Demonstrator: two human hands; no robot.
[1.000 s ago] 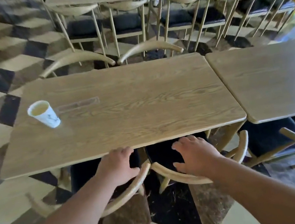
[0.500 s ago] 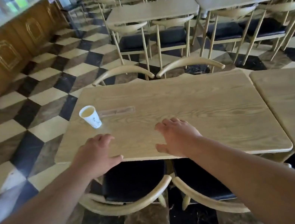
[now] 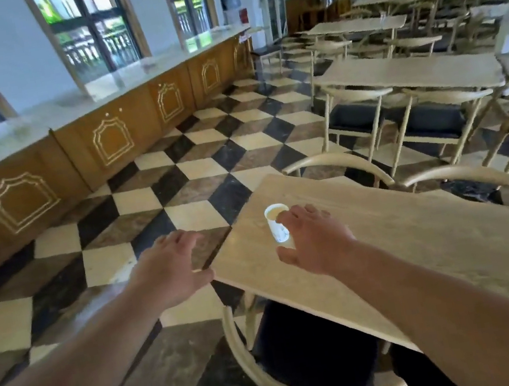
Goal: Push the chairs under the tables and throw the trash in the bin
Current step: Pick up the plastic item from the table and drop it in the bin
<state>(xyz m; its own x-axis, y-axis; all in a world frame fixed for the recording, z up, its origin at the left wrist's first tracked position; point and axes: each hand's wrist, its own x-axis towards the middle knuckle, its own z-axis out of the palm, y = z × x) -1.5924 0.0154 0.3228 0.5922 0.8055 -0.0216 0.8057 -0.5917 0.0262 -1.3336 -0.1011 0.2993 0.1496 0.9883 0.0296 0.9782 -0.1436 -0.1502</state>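
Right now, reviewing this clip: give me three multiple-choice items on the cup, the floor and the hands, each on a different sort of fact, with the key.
1. Where is the paper cup?
A. on the floor
B. on the near table, by its left corner
C. on the counter

2. What pattern does the floor show?
A. plain grey
B. red and white stripes
C. black, cream and brown tiles

3. What is the right hand doing?
A. open, fingers and thumb either side of the cup, not closed on it
B. lifting the cup off the table
C. resting on a chair back

Key: 1 B, the cup stands on the wooden top; 2 C, three tile colours show; 3 A, the cup is upright on the table. The left hand is open and empty.
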